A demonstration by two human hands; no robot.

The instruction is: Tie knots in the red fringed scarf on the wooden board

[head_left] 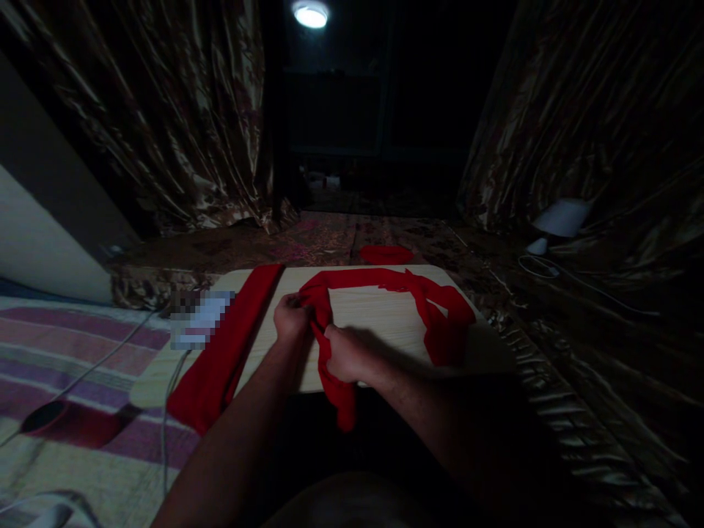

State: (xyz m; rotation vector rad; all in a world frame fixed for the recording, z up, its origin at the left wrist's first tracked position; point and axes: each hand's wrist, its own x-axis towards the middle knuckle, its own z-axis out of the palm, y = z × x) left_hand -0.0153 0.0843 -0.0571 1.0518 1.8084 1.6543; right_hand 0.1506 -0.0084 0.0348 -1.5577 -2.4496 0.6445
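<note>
Red fabric strip [363, 279] lies looped across a pale wooden worktop [264, 367], its near end drooping over the front edge. The left hand's [291, 317] fingers are closed, pinching the strip; the right hand's [349, 354] fingers wrap around it just below. A folded red cloth [234, 352] lies beside the left forearm.

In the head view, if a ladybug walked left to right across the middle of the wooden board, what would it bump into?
Something blurred out → the long, flat red cloth → the left hand → the right hand → the crumpled red cloth.
</note>
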